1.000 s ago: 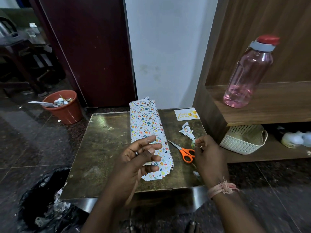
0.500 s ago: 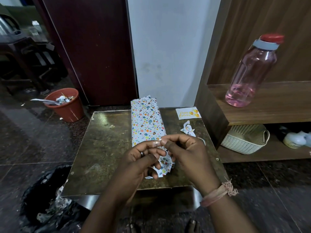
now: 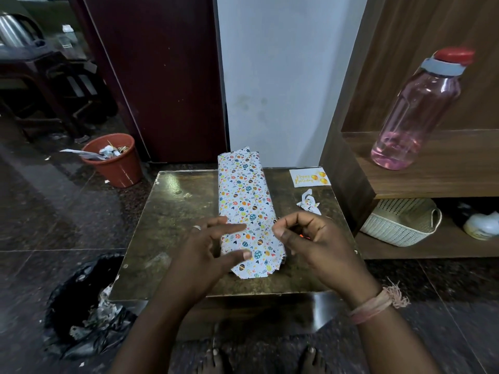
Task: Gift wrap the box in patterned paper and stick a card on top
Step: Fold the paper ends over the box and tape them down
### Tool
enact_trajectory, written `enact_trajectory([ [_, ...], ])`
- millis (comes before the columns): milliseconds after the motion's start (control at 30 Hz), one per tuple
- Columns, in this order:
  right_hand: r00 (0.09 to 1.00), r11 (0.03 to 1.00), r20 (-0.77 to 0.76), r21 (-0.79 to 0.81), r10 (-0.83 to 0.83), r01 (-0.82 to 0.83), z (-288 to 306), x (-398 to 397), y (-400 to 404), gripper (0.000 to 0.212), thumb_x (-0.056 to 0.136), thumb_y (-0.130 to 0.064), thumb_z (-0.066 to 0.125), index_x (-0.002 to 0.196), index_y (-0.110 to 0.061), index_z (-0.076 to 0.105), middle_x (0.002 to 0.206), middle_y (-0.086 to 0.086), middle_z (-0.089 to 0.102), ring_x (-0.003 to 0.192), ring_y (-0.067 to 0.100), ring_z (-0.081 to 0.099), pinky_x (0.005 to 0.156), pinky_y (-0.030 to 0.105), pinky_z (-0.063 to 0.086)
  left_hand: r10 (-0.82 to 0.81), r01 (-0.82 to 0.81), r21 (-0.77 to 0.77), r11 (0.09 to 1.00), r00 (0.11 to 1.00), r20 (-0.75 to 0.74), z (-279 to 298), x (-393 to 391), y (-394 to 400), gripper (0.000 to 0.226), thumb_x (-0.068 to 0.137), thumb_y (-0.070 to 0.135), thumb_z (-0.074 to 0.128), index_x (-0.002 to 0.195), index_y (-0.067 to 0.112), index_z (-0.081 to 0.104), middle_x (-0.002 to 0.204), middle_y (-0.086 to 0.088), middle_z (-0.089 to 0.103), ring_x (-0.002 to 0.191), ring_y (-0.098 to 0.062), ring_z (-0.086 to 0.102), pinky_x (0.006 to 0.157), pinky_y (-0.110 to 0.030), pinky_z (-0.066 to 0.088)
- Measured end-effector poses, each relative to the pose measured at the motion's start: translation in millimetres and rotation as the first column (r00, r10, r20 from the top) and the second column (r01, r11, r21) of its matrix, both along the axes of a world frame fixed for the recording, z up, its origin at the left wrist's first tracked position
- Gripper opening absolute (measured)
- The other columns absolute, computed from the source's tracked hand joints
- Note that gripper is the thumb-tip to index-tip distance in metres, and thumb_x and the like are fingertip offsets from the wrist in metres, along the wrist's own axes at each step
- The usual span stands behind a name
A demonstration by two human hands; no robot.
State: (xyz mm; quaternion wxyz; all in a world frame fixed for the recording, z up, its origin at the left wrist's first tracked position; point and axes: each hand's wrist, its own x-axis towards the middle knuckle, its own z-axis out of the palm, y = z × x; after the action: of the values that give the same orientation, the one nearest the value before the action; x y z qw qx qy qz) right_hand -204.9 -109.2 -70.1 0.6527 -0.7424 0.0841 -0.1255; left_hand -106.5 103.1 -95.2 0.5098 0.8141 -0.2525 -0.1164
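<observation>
My hands have parted: left hand [image 3: 208,252] lies spread on the wrapped box [image 3: 247,209] mid-tabletop [image 3: 167,225]; right hand [image 3: 310,238] is curled, contents unclear. Probably taping the seam. Card [image 3: 309,177] waits.

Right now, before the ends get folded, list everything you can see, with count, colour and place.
wrapped box: one, white patterned paper, table centre, both ends unfolded
birthday card: one, white with yellow, table's far right corner
paper scrap: one, white, right of the box
table: one, dark brown
water bottle: one, pink with red cap, on right shelf
basket: one, cream, lower shelf
bucket: one, terracotta, floor, far left
bin bag: one, black, floor, near left
left hand: fingers straight, over the box's near end
right hand: fingers curled, beside the box's right edge; what it holds is unclear
</observation>
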Motion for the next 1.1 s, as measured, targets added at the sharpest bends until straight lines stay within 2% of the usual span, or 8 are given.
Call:
enact_trajectory([
  [67, 0.999, 0.996, -0.015, -0.068, 0.051, -0.052, -0.9, -0.3, 1.6, 0.005, 0.088, -0.016, 0.078, 0.09, -0.019, 0.074, 0.076, 0.005, 0.064, 0.069, 0.01, 0.054, 0.066, 0.022, 0.047, -0.074, 0.057, 0.147, 0.987, 0.991, 0.112, -4.3, 1.9, 1.0, 0.052, 0.062, 0.058, 0.089, 0.111, 0.056, 0.072, 0.146, 0.015, 0.047, 0.14, 0.008, 0.035, 0.113, -0.021, 0.031],
  [133, 0.997, 0.989, -0.034, -0.128, 0.075, -0.079, -5.3, -0.4, 2.7, 0.011, 0.085, -0.021, 0.082, 0.089, -0.024, 0.073, 0.076, 0.009, 0.057, 0.066, 0.01, 0.048, 0.063, 0.022, 0.043, -0.1, 0.068, 0.184, 0.981, 0.98, 0.171, -6.4, 1.2, -1.1, 0.052, 0.065, 0.049, 0.092, 0.112, 0.056, 0.071, 0.157, 0.01, 0.037, 0.146, 0.008, 0.024, 0.112, -0.007, 0.021],
  [200, 0.994, 0.98, -0.057, -0.17, 0.091, -0.1, -10.6, -1.0, 4.4, 0.016, 0.083, -0.022, 0.084, 0.091, -0.026, 0.071, 0.073, -0.009, 0.05, 0.062, 0.004, 0.043, 0.062, 0.019, 0.039, -0.11, 0.068, 0.209, 0.976, 0.975, 0.194, -7.2, -1.1, -2.7, 0.056, 0.065, 0.045, 0.093, 0.116, 0.055, 0.07, 0.16, 0.01, 0.03, 0.146, 0.006, 0.023, 0.108, -0.001, 0.017],
  [333, 0.989, 0.958, -0.05, -0.249, 0.136, -0.144, -19.3, 0.7, 8.8, 0.024, 0.08, -0.028, 0.082, 0.098, -0.029, 0.067, 0.103, -0.013, 0.064, 0.095, 0.007, 0.061, 0.086, 0.033, 0.05, -0.082, 0.03, 0.237, 0.971, 0.974, 0.213, -7.9, -5.0, -4.8, 0.061, 0.064, 0.042, 0.094, 0.118, 0.056, 0.068, 0.16, 0.017, 0.022, 0.143, -0.001, 0.028, 0.111, -0.017, 0.025],
  [433, 0.993, 0.933, -0.034, -0.339, 0.115, -0.12, -25.0, 1.4, 8.1, 0.028, 0.079, -0.028, 0.08, 0.101, -0.032, 0.063, 0.117, -0.012, 0.062, 0.119, 0.018, 0.055, 0.097, 0.04, 0.045, -0.084, 0.025, 0.229, 0.973, 0.965, 0.249, -11.4, -5.5, -6.4, 0.067, 0.064, 0.043, 0.094, 0.12, 0.061, 0.061, 0.163, 0.013, 0.022, 0.148, -0.009, 0.029, 0.118, -0.033, 0.032],
  [600, 0.991, 0.913, -0.089, -0.388, 0.099, -0.126, -25.4, -0.7, 2.9, 0.037, 0.082, -0.023, 0.082, 0.107, -0.036, 0.058, 0.123, -0.016, 0.059, 0.112, 0.014, 0.053, 0.085, 0.028, 0.04, -0.099, 0.031, 0.249, 0.968, 0.96, 0.264, -12.9, -3.3, -4.8, 0.069, 0.063, 0.044, 0.094, 0.118, 0.065, 0.058, 0.164, 0.016, 0.018, 0.147, -0.01, 0.03, 0.116, -0.034, 0.035],
  [800, 0.981, 0.828, -0.126, -0.526, 0.151, -0.194, -23.2, -5.1, 5.2, 0.056, 0.075, -0.016, 0.082, 0.116, -0.037, 0.05, 0.13, -0.025, 0.047, 0.128, 0.007, 0.039, 0.103, 0.029, 0.039, -0.131, 0.044, 0.289, 0.956, 0.948, 0.29, -15.0, -3.0, -4.4, 0.073, 0.064, 0.046, 0.093, 0.126, 0.059, 0.055, 0.166, 0.015, 0.015, 0.149, -0.016, 0.031, 0.112, -0.03, 0.038],
  [1100, 0.99, 0.709, -0.073, -0.692, 0.118, -0.135, -23.5, -3.9, 13.6, 0.058, 0.073, -0.014, 0.078, 0.117, -0.035, 0.046, 0.128, -0.026, 0.045, 0.123, 0.01, 0.037, 0.1, 0.031, 0.039, -0.144, 0.022, 0.327, 0.945, 0.925, 0.353, -15.9, -5.9, -5.0, 0.074, 0.069, 0.044, 0.089, 0.128, 0.061, 0.047, 0.166, 0.012, 0.02, 0.146, -0.019, 0.035, 0.11, -0.045, 0.043],
])
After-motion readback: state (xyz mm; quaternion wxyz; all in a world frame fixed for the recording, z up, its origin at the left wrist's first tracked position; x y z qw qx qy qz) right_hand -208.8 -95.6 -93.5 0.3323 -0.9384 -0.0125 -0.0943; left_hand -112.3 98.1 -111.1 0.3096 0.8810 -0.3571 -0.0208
